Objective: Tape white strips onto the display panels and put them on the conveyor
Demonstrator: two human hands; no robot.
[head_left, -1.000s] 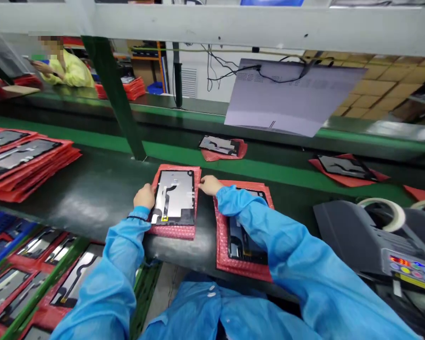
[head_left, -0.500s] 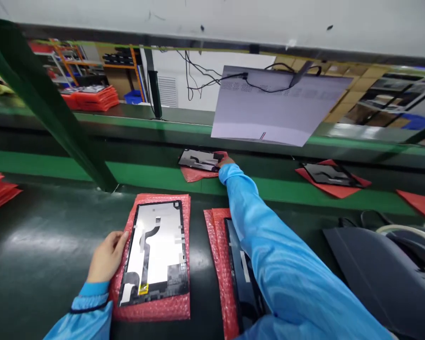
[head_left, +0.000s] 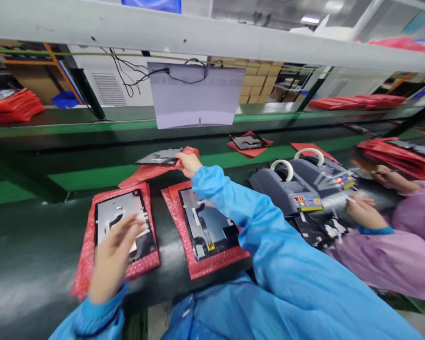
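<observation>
My right hand (head_left: 190, 164) grips the near right edge of a thin screen panel (head_left: 159, 157) together with its red bubble-wrap bag (head_left: 141, 173), raised and tilted above the green strip. Blurred by motion, my left hand (head_left: 115, 252) hovers over the left screen panel (head_left: 118, 205), fingers stretched out and nothing visible in them. That panel rests on red bubble-wrap bags (head_left: 85, 250) and is partly hidden by the hand. Under my right forearm, another screen panel (head_left: 210, 222) with a dark ribbon cable lies on red bubble wrap (head_left: 198, 270).
Two tape dispensers (head_left: 286, 189) stand to the right. Beside them a co-worker's hands (head_left: 366, 212) and pink sleeves are at work. A further panel (head_left: 248, 141) lies on the green strip. A monitor (head_left: 196, 97) hangs ahead, and a green post (head_left: 31, 174) rises at left.
The view has swung right, bringing the co-worker into sight. My right hand has lifted the far panel and bag off the strip. My left hand has left the bag's edge and moved over the panel.
</observation>
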